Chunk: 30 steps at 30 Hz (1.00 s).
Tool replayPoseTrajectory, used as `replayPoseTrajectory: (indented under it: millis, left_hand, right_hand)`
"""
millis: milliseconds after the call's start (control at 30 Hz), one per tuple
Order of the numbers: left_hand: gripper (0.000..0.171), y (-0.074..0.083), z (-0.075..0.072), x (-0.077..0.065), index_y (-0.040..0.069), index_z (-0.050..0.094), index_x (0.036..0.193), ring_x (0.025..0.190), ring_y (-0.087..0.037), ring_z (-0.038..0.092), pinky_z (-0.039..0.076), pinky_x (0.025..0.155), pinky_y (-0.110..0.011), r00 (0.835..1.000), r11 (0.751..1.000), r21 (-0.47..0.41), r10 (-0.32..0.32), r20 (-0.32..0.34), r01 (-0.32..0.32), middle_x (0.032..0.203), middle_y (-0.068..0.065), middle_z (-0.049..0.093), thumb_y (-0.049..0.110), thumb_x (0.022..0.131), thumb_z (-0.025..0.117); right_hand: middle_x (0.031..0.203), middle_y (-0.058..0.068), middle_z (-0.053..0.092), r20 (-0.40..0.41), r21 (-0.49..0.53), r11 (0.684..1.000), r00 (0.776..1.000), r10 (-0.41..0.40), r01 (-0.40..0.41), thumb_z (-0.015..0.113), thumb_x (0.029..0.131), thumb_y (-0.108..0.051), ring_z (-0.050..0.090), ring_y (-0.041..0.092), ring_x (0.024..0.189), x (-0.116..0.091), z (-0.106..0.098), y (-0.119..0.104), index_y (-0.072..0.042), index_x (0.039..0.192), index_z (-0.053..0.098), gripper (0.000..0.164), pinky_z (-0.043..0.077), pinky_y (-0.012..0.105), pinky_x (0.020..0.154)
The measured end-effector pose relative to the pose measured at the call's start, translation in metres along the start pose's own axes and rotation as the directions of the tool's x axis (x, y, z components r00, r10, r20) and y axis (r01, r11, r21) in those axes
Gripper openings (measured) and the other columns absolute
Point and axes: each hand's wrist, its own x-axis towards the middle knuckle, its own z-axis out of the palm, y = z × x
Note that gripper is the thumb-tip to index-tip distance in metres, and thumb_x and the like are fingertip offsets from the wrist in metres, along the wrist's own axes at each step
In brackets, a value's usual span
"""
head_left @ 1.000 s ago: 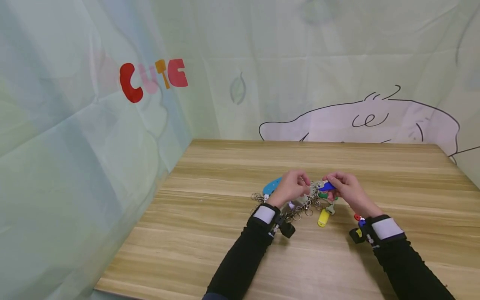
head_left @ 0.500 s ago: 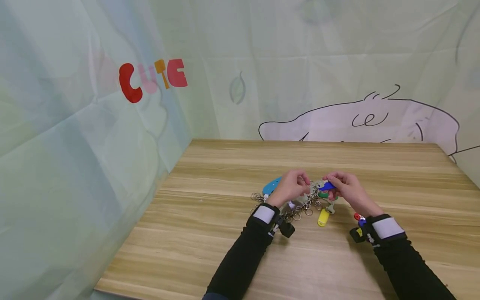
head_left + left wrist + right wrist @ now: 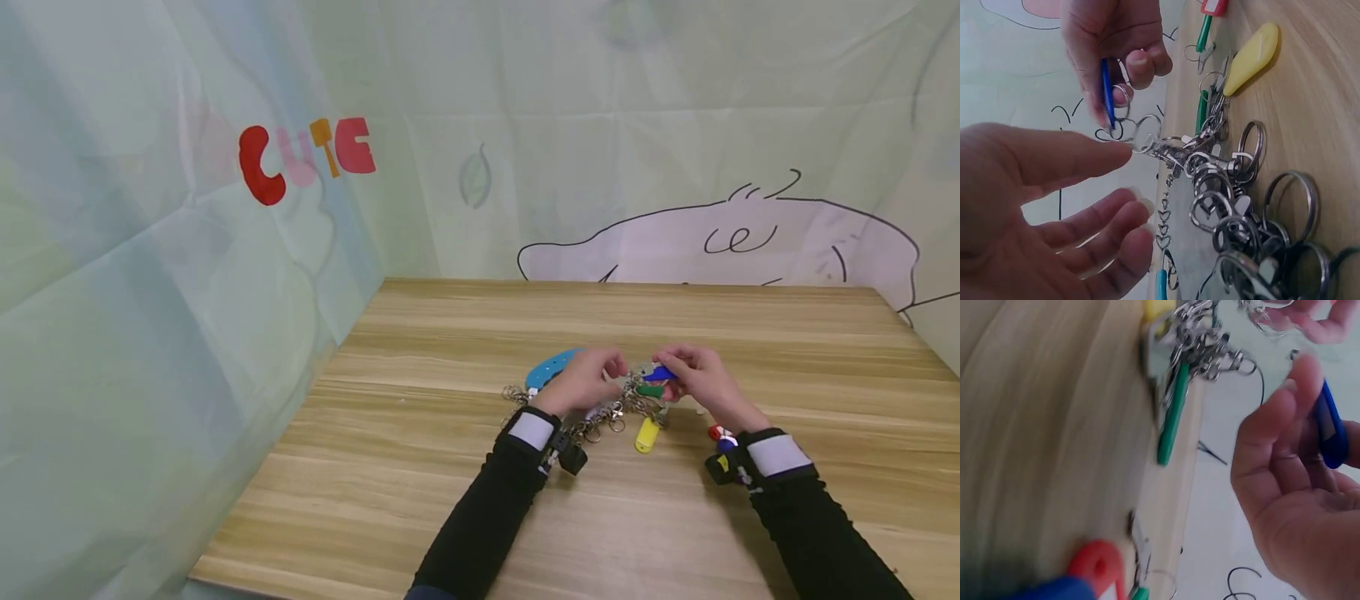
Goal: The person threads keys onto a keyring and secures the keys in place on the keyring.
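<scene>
Pinching the blue tag (image 3: 660, 374) in the right grip (image 3: 703, 385), the nearer one, with long axis roughly sideways and free end turned toward the left grip (image 3: 579, 386). Holding the left grip unclosed, with thumb and fingers apart, just beside the metal rings (image 3: 1213, 178). Crowded below by green tag (image 3: 649, 390) and yellow tag (image 3: 647, 435), leftward by the light-blue piece (image 3: 550, 371); roomier toward the tabletop's (image 3: 480, 312) far edge.

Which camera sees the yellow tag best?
The left wrist view: there the yellow tag looks biggest, and nothing hides its broad side. The head view shows it too, but it looks much smaller. The right wrist view catches only a bit of yellow at the top edge, with the rest cut off.
</scene>
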Motion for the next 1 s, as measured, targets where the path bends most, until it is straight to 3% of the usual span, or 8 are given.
replayPoseTrajectory:
  millis: [100, 167, 333, 467, 700, 867, 1000]
  left_hand:
    - [0.026, -0.001, 0.002, 0.000, 0.010, 0.057, 0.107, 0.087, -0.012, 0.053, 0.043, 0.065, -0.018, 0.994, 0.993, 0.104, 0.045, 0.104, -0.056, 0.106, -0.008, 0.060, 0.007, 0.085, 0.070]
    - [0.026, -0.001, 0.003, 0.000, 0.012, 0.059, 0.106, 0.082, -0.012, 0.052, 0.042, 0.061, -0.018, 0.984, 0.983, 0.164, 0.059, 0.169, -0.087, 0.101, -0.005, 0.060, 0.008, 0.083, 0.071]
    - [0.025, 0.000, 0.008, -0.001, 0.017, 0.068, 0.102, 0.078, -0.007, 0.052, 0.043, 0.061, -0.017, 0.959, 0.943, 0.309, 0.033, 0.282, -0.124, 0.102, 0.004, 0.062, 0.006, 0.080, 0.073]
    - [0.025, 0.002, 0.012, -0.002, 0.016, 0.071, 0.100, 0.087, -0.006, 0.054, 0.042, 0.068, -0.015, 0.959, 0.914, 0.384, 0.019, 0.282, -0.132, 0.104, 0.005, 0.065, 0.001, 0.079, 0.070]
    - [0.019, 0.003, 0.018, -0.003, 0.015, 0.066, 0.087, 0.078, -0.009, 0.051, 0.039, 0.057, -0.017, 0.975, 0.882, 0.458, 0.008, 0.221, -0.110, 0.085, 0.006, 0.060, -0.003, 0.079, 0.065]
    - [0.018, 0.002, 0.020, -0.003, 0.015, 0.062, 0.076, 0.069, -0.008, 0.051, 0.037, 0.051, -0.016, 0.979, 0.891, 0.442, 0.010, 0.202, -0.100, 0.073, 0.006, 0.056, -0.002, 0.077, 0.065]
    - [0.018, 0.000, 0.018, -0.001, 0.013, 0.062, 0.077, 0.069, -0.007, 0.051, 0.038, 0.053, -0.015, 0.976, 0.903, 0.412, 0.038, 0.213, -0.125, 0.074, 0.006, 0.056, -0.004, 0.077, 0.064]
  right_hand:
    - [0.081, 0.002, 0.066, 0.008, -0.027, 0.999, 1.000, 0.017, -0.017, 0.044, 0.103, -0.019, 0.062, 0.006, 0.060, 0.000, -0.004, 0.005, 0.016, 0.126, 0.044, 0.042, 0.056, 0.025, 0.060]
    - [0.083, 0.006, 0.068, 0.016, -0.038, 0.999, 0.999, 0.032, -0.031, 0.045, 0.102, -0.019, 0.063, 0.008, 0.061, 0.001, -0.006, 0.008, 0.016, 0.128, 0.042, 0.044, 0.057, 0.026, 0.061]
    - [0.104, 0.022, 0.068, 0.026, -0.062, 0.997, 0.999, 0.044, -0.042, 0.044, 0.103, -0.025, 0.065, 0.010, 0.065, 0.000, -0.013, 0.009, 0.013, 0.137, 0.034, 0.052, 0.056, 0.027, 0.064]
    - [0.103, 0.020, 0.067, 0.015, -0.095, 0.994, 0.999, 0.045, -0.044, 0.045, 0.102, -0.026, 0.063, 0.010, 0.068, -0.003, -0.018, 0.004, 0.013, 0.133, 0.038, 0.050, 0.055, 0.027, 0.064]
    - [0.075, 0.007, 0.061, 0.126, -0.310, 0.951, 0.991, 0.052, -0.011, 0.061, 0.094, -0.021, 0.054, 0.015, 0.062, -0.005, -0.018, -0.005, 0.006, 0.103, 0.064, 0.029, 0.049, 0.028, 0.055]
    - [0.074, 0.002, 0.061, 0.206, -0.414, 0.910, 0.975, 0.085, 0.008, 0.066, 0.089, -0.017, 0.051, 0.014, 0.062, -0.005, -0.006, -0.005, 0.000, 0.091, 0.067, 0.017, 0.043, 0.025, 0.053]
    - [0.078, 0.004, 0.065, 0.223, -0.456, 0.890, 0.971, 0.091, 0.021, 0.067, 0.088, -0.015, 0.053, 0.014, 0.063, -0.005, -0.002, -0.004, 0.000, 0.089, 0.067, 0.015, 0.047, 0.027, 0.054]
